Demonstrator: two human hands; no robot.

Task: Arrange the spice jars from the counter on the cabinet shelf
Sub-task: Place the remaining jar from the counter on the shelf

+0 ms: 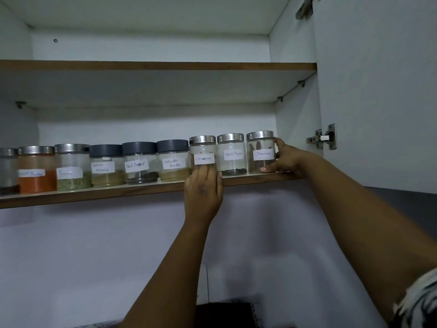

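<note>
Standing in one row on the lower cabinet shelf [94, 194]: nine labelled spice jars. Left hand [203, 192] lies flat-fingered against one cinnamon jar [203, 153]; right hand [285, 159] curls round the end cinnamon jar [260, 151].

Head view only: looks forward and up from below, near cabinet shelf [151, 187].
</note>
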